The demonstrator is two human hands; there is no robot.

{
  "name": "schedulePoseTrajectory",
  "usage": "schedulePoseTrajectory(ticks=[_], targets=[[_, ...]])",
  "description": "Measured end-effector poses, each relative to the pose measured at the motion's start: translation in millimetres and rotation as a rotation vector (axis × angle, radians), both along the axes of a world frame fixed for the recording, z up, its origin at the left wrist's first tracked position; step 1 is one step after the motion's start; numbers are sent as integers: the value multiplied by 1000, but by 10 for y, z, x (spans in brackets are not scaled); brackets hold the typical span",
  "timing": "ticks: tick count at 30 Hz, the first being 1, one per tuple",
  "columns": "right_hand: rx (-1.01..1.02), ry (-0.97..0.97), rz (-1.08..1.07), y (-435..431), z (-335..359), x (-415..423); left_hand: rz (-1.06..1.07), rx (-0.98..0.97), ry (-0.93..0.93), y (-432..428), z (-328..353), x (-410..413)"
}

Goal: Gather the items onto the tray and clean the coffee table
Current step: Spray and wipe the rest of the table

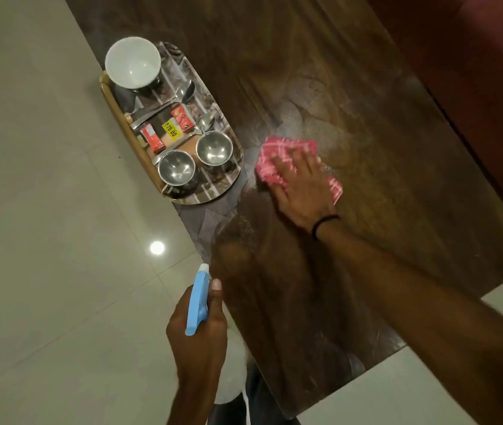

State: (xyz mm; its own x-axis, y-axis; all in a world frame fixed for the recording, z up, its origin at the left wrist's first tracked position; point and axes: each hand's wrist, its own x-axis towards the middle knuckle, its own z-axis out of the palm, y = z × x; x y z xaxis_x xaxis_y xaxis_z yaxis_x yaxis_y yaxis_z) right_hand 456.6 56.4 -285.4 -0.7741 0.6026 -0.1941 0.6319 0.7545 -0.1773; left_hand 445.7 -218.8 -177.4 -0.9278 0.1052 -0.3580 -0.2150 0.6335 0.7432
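My right hand (301,191) presses flat on a pink checked cloth (278,151) lying on the dark wooden coffee table (382,124), just right of the tray. My left hand (198,335) grips a spray bottle with a blue trigger head (198,302) over the table's near left edge. The oval tray (222,191) sits at the table's left edge and holds a white bowl (132,62), two steel cups (176,170) (214,147), two spoons (205,122), and small red packets (180,118).
Pale tiled floor (44,240) lies left of and below the table, with a bright light reflection on it. A dark red sofa (474,56) borders the table at the upper right. The tabletop shows damp streaks around the cloth.
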Motion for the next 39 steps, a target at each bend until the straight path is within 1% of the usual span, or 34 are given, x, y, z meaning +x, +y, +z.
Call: schedulePoseTrajectory(ticks=[1, 3, 4, 7, 9, 11, 12, 14, 15, 17, 19, 20, 23, 24, 25, 26, 27, 29, 31, 32, 34, 37, 38, 39], targets=[[14, 1, -93, 171, -20, -18, 8, 2, -3, -19, -11, -7], [12, 34, -252, 164, -42, 99, -6, 0, 10, -81, -19, -29], [8, 41, -263, 27, -16, 184, -15, 7, 27, -119, -14, -41], [-4, 17, -205, -259, 17, 328, -3, 31, 39, -190, 4, -77], [-20, 32, -234, -100, 25, 123, 32, 42, 21, -201, 7, -94], [-33, 57, -291, 49, 15, -149, 21, 62, 35, -230, -12, -126], [-41, 65, -318, 25, 6, -230, 8, 64, 35, -252, -26, -134], [-42, 71, -339, -309, -17, -227, -7, 59, 24, -283, -17, -136], [-43, 75, -309, -581, -3, -134, 1, 59, 19, -298, -11, -136], [-66, 56, -162, -1101, 72, 206, 27, 43, 3, -304, 20, -163], [-98, 15, -56, -1256, 105, 516, 48, 33, 9, -309, 69, -209], [-93, 3, -84, -1166, 97, 543, 61, 43, 16, -310, 89, -236], [-32, 7, -361, -906, 45, 178, 60, 59, 28, -362, 99, -313], [-28, 6, -417, -950, 25, 8, 47, 57, 31, -376, 98, -334], [-29, 6, -423, -1079, -1, -150, 39, 53, 36, -390, 80, -351], [-40, 4, -393, -1274, -18, -226, 26, 43, 35, -394, 72, -345], [-64, 17, -313, -1515, -20, -245, 19, 29, 29, -396, 85, -340], [-125, 38, -65, -1967, 15, -65, 24, 18, 22, -403, 137, -345], [-172, 25, 93, -2091, 63, 285, 26, 12, 16, -413, 199, -360], [-178, 15, 99, -2003, 56, 434, 30, 12, 10, -408, 243, -376], [-129, -10, -37, -1719, 47, 565, 31, 29, 19, -408, 311, -403], [-67, 34, -339, -1496, 55, 161, 24, 20, 27, -417, 281, -396], [-75, 47, -359, -1572, 58, -32, 18, 9, 20, -423, 259, -392], [-89, 60, -315, -1709, 46, -165, 8, -2, 14, -426, 244, -380]])
